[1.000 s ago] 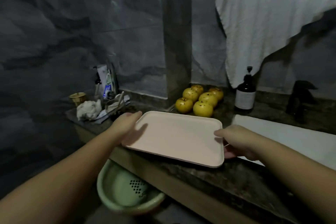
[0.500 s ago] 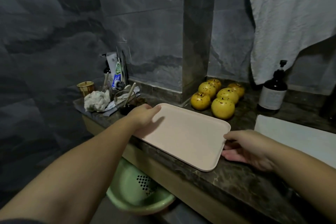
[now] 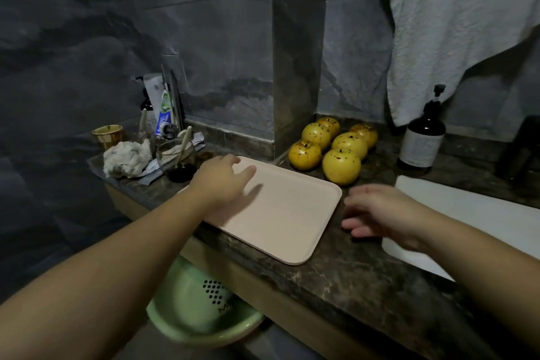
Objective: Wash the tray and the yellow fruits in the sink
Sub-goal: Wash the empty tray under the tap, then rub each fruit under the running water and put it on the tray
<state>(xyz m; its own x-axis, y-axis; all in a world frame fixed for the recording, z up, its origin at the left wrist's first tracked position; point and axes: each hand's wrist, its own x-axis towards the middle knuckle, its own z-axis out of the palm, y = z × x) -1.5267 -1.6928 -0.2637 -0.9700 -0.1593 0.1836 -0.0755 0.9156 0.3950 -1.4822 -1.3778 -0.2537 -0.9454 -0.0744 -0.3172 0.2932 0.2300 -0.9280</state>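
A pale pink tray lies flat on the dark marble counter, its front edge reaching the counter's edge. My left hand rests on the tray's far left corner with its fingers spread. Just right of the tray, my right hand hovers with relaxed fingers, apart from the rim and holding nothing. Several yellow fruits with dark specks sit in a cluster behind the tray, in the corner by the stone pillar. The white sink shows at the right, partly behind my right arm.
A dark pump bottle stands right of the fruits under a hanging white towel. At the left are a glass jar, a crumpled cloth, a small cup and toothpaste tubes. A green basin sits below the counter.
My right hand has let go of the tray's right edge and moved a little away. The left hand now lies flat on the tray's corner. The camera moved closer.
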